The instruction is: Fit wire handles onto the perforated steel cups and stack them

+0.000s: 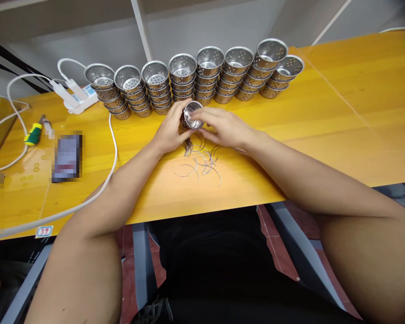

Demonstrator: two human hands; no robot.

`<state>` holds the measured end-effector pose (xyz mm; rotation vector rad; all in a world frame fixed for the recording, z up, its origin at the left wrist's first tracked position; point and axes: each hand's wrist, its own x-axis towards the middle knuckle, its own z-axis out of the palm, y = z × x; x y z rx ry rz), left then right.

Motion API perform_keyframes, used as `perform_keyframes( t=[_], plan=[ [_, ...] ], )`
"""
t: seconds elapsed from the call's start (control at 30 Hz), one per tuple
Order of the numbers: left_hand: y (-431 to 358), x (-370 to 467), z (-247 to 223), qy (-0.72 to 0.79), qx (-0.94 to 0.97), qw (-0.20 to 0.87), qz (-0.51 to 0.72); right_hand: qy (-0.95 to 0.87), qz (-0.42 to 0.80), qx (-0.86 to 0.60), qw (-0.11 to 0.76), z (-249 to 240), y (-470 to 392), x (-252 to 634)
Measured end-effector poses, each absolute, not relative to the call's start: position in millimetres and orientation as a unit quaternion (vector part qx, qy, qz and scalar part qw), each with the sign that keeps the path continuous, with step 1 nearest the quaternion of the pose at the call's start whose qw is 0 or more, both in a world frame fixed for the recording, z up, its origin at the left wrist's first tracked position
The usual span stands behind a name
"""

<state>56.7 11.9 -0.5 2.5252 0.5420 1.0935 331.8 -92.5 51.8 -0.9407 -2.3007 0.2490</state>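
A small perforated metal cup (193,115) is tilted with its opening toward me, just above the yellow table. My left hand (171,128) is wrapped round the cup's left side. At its right rim is my right hand (221,126), with fingers reaching into the opening and the thumb below the rim; whether they pinch anything inside is hidden. Thin curved metal wires (205,163) lie loosely on the table under and in front of the hands.
Several stacks of perforated metal cups (155,81) stand along the back of the table (344,135). On the left are a white power strip (83,100), a white cable (114,144), a green-yellow screwdriver (33,134) and a blurred phone (66,157).
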Motion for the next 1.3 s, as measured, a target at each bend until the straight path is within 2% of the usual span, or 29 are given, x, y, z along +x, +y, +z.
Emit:
perform_keyframes(
  t=[0.17,0.63,0.9,1.2,1.3],
  plan=[
    [10.9,53.8,6.1,0.19,0.895,0.168,0.366,-0.881,0.109,-0.348,0.302,50.4,-92.4,332.8],
    [7.3,58.4,4.4,0.205,0.884,0.156,0.39,-0.807,0.126,-0.41,0.405,50.7,-92.9,330.7],
    [9.6,57.8,4.9,0.194,0.889,0.152,0.386,-0.745,0.23,-0.402,0.48,36.3,-85.1,325.3],
    [6.2,60.0,7.5,0.203,0.883,0.156,0.393,-0.722,0.205,-0.424,0.507,39.2,-89.5,318.7],
    [6.8,59.0,7.5,0.207,0.879,0.154,0.4,-0.717,0.253,-0.397,0.514,41.4,-87.5,321.5]
  ],
)
